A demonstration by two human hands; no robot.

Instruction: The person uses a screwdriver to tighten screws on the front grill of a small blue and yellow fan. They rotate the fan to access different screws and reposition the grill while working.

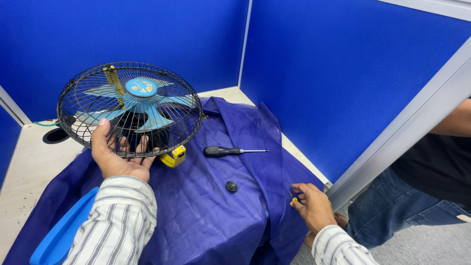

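On my bench (29, 162) a cloth (206, 211) is spread, and the fan (130, 109) stands on it at the back left, with my left hand (115, 154) at its front guard. To the fan's right lies a screwdriver (230, 151); in front of that, a small cap (231, 186). My right hand (314, 206) is at the cloth's right edge.

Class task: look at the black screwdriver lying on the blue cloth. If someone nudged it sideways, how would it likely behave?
The screwdriver has a rounded handle and thin shaft, so it would probably roll. The wrinkled blue cloth would likely slow it. It looks rigid and fairly light.
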